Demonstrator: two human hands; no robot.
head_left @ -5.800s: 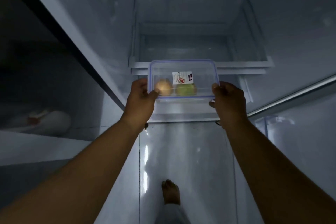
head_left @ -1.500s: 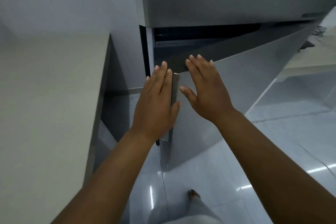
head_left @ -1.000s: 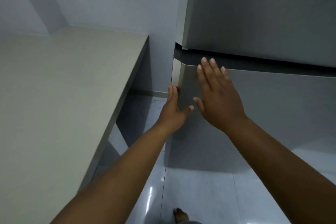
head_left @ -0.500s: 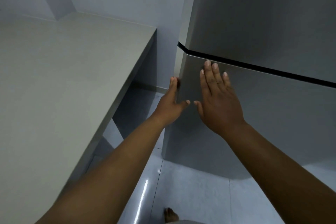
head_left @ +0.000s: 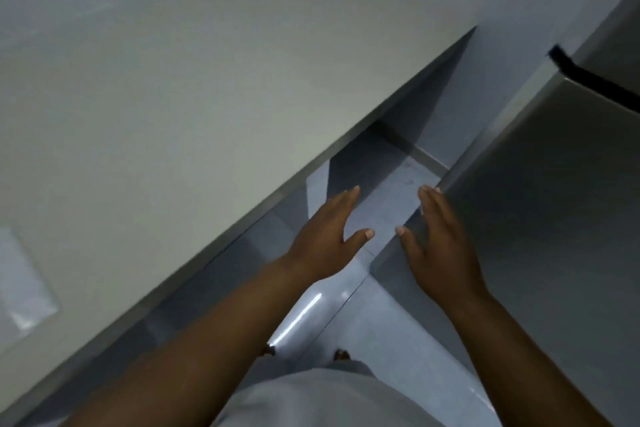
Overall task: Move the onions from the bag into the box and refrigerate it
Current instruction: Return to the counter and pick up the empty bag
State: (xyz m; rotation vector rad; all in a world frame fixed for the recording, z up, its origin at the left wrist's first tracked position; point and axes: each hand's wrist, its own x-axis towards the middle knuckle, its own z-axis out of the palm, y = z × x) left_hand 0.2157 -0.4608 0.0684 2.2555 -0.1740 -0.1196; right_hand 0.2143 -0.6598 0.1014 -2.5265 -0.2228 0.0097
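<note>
The grey fridge stands at the right with its lower door closed; a dark seam separates it from the upper door. The box and the onions are out of sight. My left hand hovers flat with fingers apart in the gap between the counter and the fridge, touching nothing. My right hand is flat and empty next to the fridge door's left edge; whether it touches the door I cannot tell.
A long pale counter fills the left and centre, its edge running diagonally. A clear plastic bag lies flat on it at far left. Glossy floor tiles lie below, with my foot just visible.
The box went into the fridge and both hands pushed the lower door closed. Since half a second ago both hands dropped lower and the view swung left toward the counter.
</note>
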